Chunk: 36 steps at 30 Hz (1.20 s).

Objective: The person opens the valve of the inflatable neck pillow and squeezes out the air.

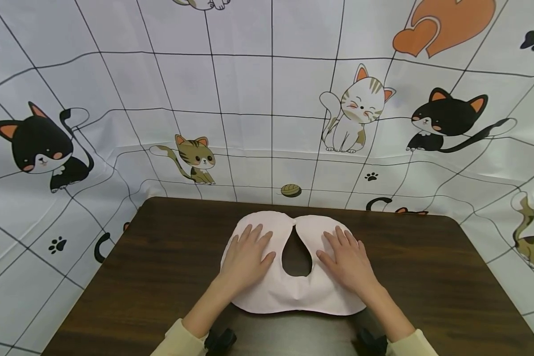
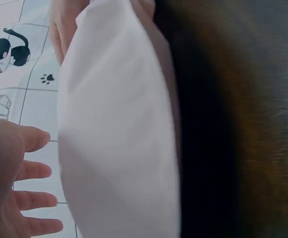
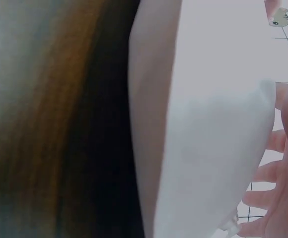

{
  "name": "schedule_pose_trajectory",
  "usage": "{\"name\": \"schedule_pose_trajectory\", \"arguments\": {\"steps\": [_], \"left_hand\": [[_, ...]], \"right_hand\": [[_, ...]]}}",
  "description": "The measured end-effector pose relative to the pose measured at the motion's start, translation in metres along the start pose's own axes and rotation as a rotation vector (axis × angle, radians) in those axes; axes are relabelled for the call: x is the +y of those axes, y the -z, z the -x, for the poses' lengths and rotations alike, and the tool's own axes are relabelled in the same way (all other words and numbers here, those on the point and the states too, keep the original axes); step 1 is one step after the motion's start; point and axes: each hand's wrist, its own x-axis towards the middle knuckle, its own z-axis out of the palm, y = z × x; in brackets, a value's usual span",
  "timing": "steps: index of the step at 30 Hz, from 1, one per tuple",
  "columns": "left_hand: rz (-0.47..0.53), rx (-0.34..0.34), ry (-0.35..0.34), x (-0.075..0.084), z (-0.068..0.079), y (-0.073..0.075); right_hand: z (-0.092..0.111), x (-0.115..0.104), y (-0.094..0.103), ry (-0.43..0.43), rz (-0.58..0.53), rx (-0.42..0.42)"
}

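Note:
A pale pink, U-shaped neck pillow [image 1: 295,296] lies on the table, its two ends meeting at the far side around a teardrop-shaped opening. My left hand [image 1: 245,254] rests on its left half with the fingers spread and straight. On the other half lies my right hand [image 1: 349,259], fingers also extended, thumb toward the opening. From the left wrist, the pillow's side [image 2: 116,129] fills the middle, with the left fingers to its left. In the right wrist view, a small white piece [image 3: 230,225] sticks out at the pillow's lower edge, near the right fingertips.
The dark brown wooden table [image 1: 427,277] has rounded far corners. Behind and on both sides hangs a white sheet [image 1: 244,84] with black grid lines, cartoon cats and paw prints. Black wrist straps [image 1: 221,341] show below the sleeves [image 1: 180,341].

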Motion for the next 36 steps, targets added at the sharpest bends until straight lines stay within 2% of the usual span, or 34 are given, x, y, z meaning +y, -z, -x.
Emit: {"name": "schedule_pose_trajectory", "arguments": {"steps": [6, 16, 23, 36], "left_hand": [[0.019, -0.007, -0.005, -0.001, 0.008, -0.007], [0.056, -0.082, 0.036, 0.0, 0.013, -0.016], [0.024, -0.089, 0.021, -0.003, 0.015, -0.019], [0.04, -0.095, 0.018, -0.004, 0.017, -0.019]], "right_hand": [[0.006, 0.003, -0.006, 0.016, -0.017, 0.006], [0.01, 0.005, -0.014, 0.011, -0.024, -0.014], [0.011, 0.005, -0.019, 0.022, -0.016, -0.007], [0.013, 0.004, -0.021, 0.011, -0.011, -0.001]]}}
